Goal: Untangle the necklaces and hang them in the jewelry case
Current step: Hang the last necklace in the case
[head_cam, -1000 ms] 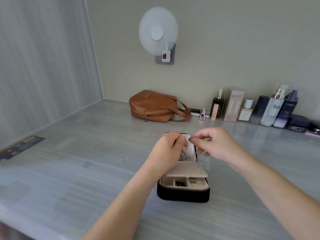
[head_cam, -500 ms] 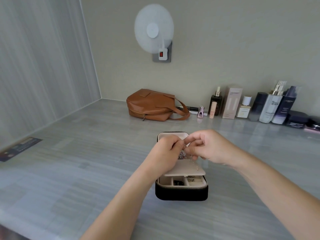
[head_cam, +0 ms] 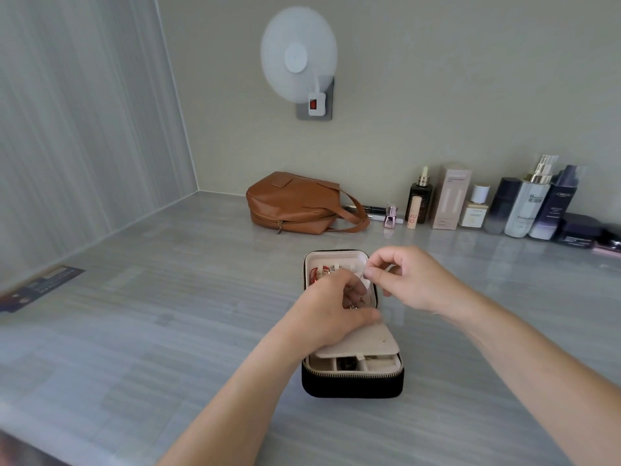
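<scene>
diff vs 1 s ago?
Left hand dropped lower over the case, uncovering the red and metal necklaces in the lid. Right hand closed in, then pulled back right, pinching something too fine to see. Case, bag and bottles unmoved.

Brown handbag (head_cam: 295,205) on grey counter (head_cam: 134,314), row of cosmetic bottles (head_cam: 524,206) along wall, white fan (head_cam: 298,58) above.

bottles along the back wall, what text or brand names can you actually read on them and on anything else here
"L'OREAL" on the dark purple bottle, near its top.
"JU" over a partly readable second line, on the peach lip tube.
"H" begins a word on the white pump bottle; the rest is blurred.
Small print on the pink box, the cream bottle and the dark card: too blurred to read.
</scene>
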`<state>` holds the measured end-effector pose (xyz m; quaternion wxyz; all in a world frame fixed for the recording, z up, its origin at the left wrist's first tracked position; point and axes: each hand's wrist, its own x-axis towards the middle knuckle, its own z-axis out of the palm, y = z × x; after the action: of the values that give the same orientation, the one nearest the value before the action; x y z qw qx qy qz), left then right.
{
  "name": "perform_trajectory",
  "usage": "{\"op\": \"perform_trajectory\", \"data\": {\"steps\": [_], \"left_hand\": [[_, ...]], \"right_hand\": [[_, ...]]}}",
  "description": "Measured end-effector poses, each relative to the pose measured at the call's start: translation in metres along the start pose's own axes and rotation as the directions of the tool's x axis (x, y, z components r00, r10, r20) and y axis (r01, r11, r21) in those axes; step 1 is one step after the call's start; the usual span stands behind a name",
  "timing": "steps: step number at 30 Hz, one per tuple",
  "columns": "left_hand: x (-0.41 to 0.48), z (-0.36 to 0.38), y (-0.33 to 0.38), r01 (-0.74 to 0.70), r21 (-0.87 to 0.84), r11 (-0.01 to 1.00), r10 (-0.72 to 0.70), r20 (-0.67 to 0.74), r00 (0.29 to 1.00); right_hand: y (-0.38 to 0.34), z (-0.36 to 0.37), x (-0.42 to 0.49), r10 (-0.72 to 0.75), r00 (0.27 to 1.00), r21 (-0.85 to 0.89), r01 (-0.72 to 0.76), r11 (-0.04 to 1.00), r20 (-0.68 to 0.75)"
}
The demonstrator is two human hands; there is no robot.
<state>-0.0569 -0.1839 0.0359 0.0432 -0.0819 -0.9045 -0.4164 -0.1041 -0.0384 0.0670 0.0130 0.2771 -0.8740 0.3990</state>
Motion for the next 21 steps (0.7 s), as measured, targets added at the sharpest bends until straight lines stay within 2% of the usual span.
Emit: {"op": "perform_trajectory", "data": {"steps": [7,10,13,16,21], "left_hand": [[-0.002,0.005,0.003,0.03,0.136,0.99,-0.047,0.126,0.991],[-0.009,0.008,0.008,0.032,0.162,0.986,-0.047,0.089,0.995],[-0.025,0.016,0.01,0.021,0.341,0.94,-0.039,0.046,0.998],[-0.038,0.026,0.007,-0.042,0.463,0.885,0.055,-0.014,0.998],[-0.047,0.027,0.007,-0.068,0.36,0.93,0.104,-0.079,0.991]], "right_hand": [[0.002,-0.011,-0.003,-0.018,0.999,-0.063,0.019,0.998,0.029],[0.003,-0.013,-0.004,-0.04,0.999,-0.097,0.041,0.994,0.021],[0.005,-0.011,-0.004,-0.091,0.996,-0.217,0.091,0.972,0.013],[0.004,-0.006,-0.003,-0.105,0.994,-0.224,0.108,0.969,0.023],[-0.009,-0.008,-0.006,-0.136,0.991,-0.265,0.135,0.955,0.015]]}}
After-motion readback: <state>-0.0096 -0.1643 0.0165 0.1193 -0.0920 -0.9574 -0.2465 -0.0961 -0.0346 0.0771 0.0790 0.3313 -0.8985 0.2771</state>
